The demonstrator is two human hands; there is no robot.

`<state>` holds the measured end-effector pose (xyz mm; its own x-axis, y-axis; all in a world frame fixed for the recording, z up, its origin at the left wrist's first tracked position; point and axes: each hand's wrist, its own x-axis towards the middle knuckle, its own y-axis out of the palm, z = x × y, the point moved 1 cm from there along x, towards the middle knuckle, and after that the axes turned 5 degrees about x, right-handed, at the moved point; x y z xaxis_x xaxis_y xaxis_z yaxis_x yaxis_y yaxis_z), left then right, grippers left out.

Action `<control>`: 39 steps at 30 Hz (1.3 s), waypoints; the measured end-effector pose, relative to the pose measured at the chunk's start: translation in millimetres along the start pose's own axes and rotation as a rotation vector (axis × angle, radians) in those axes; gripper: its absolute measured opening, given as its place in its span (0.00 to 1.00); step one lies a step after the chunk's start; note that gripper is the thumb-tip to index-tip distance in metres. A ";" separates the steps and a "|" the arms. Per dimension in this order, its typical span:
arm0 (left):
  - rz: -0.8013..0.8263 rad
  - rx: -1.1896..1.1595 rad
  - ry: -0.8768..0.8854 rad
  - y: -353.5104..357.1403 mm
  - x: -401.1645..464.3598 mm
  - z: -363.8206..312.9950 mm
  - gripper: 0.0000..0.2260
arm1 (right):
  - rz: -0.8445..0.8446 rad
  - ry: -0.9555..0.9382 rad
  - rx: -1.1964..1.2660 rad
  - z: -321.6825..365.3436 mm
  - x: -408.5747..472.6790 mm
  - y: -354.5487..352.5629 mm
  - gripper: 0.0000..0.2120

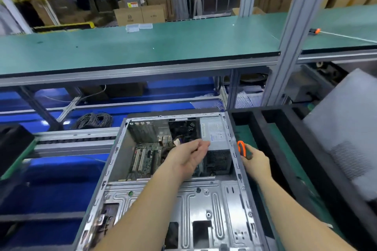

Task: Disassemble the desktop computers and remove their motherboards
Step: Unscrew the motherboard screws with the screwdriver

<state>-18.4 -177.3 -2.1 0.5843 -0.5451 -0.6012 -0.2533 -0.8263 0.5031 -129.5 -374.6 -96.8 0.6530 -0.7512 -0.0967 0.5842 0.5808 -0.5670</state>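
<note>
An opened desktop case point(114, 161) lies on its side in front of me, its side panel off. Inside, the green motherboard point(143, 160) sits at the left. A grey power supply point(217, 134) fills the far right corner. My left hand point(190, 156) reaches into the case, fingers extended and loosely relaxed toward the power supply and the cables point(177, 141) beside it. My right hand point(255, 161) hovers at the case's right wall and grips a screwdriver with an orange and dark handle point(242, 149). Its tip is hidden.
A black foam tray point(265, 116) lies right of the case, with a grey panel point(346, 124) leaning further right. A green workbench point(142, 47) runs across behind, on aluminium posts point(285, 47). A cable coil point(94, 120) lies far left. Another orange tool point(315, 31) rests on the bench.
</note>
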 end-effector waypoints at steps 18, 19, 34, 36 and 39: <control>-0.049 0.104 0.201 84.2 5.3 3.4 0.21 | -0.115 0.366 1.272 112.4 -10.4 -18.2 0.14; -0.037 0.181 0.238 95.9 5.9 6.4 0.21 | -0.032 0.427 1.376 118.4 -13.8 -17.5 0.17; 0.133 1.399 0.819 119.7 24.5 31.2 0.13 | -0.239 0.781 1.419 7.2 12.4 -37.9 0.22; 0.132 1.575 0.848 106.1 33.0 30.4 0.14 | -0.244 0.840 1.320 -20.4 13.5 -43.0 0.25; 0.119 1.456 0.766 91.9 39.5 28.6 0.15 | -0.237 0.921 1.209 -46.0 16.4 -47.9 0.28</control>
<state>-40.7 -278.9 2.7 0.6189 -0.7841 0.0459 -0.5288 -0.4591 -0.7138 -169.0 -429.2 -108.9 0.2424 -0.5229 -0.8172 0.9552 -0.0190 0.2955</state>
